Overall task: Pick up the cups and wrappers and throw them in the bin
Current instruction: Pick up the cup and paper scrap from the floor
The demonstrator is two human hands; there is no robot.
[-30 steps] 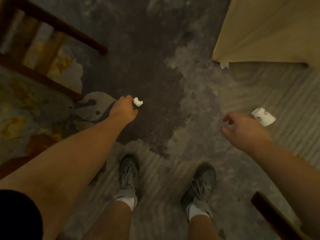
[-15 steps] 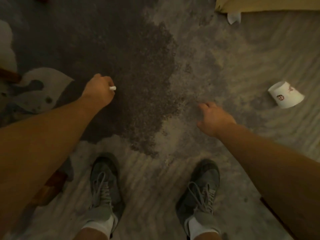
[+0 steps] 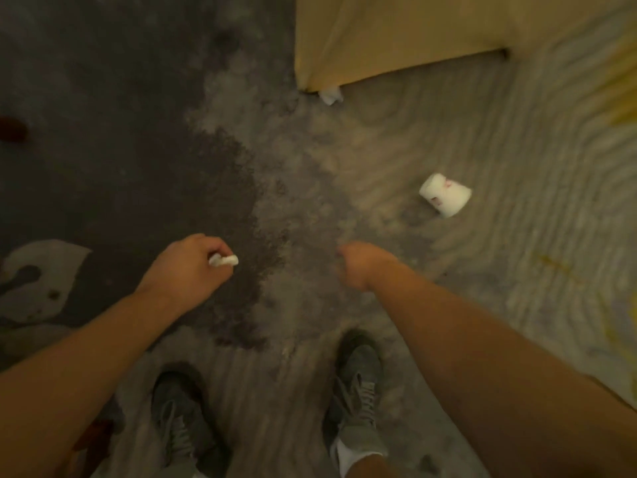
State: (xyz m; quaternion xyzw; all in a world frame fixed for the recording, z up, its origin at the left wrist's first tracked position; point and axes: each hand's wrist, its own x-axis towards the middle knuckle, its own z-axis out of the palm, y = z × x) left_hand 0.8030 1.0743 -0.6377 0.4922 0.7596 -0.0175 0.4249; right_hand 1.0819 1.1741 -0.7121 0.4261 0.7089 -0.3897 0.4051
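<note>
Dim room, worn patterned carpet (image 3: 396,143) with a big dark stain spreading ahead of and between both hands. A tan cloth-like panel (image 3: 396,32) hangs at the far side, ahead of the right hand.

White paper cup (image 3: 445,194) lies tipped on its side on the carpet, small red marks on its wall, blurred; it sits ahead and to the right of the right hand, well apart from it, not touched. A crumpled white wrapper scrap (image 3: 330,95) lies on the carpet right at the lower corner of the tan panel, far ahead of both hands. No bin in view.

Left hand (image 3: 188,267) is curled into a loose fist, fingertips pinching a small crumpled white wrapper (image 3: 223,260), which pokes out on the thumb side. Right hand (image 3: 363,265) is blurred, fingers curled downward and drawn in, holding nothing visible, hovering over the carpet; exactly how far closed, cannot tell.

Both bare forearms reach forward. Two grey lace-up sneakers (image 3: 358,391) stand on the carpet below the hands, white sock showing at the right one.
</note>
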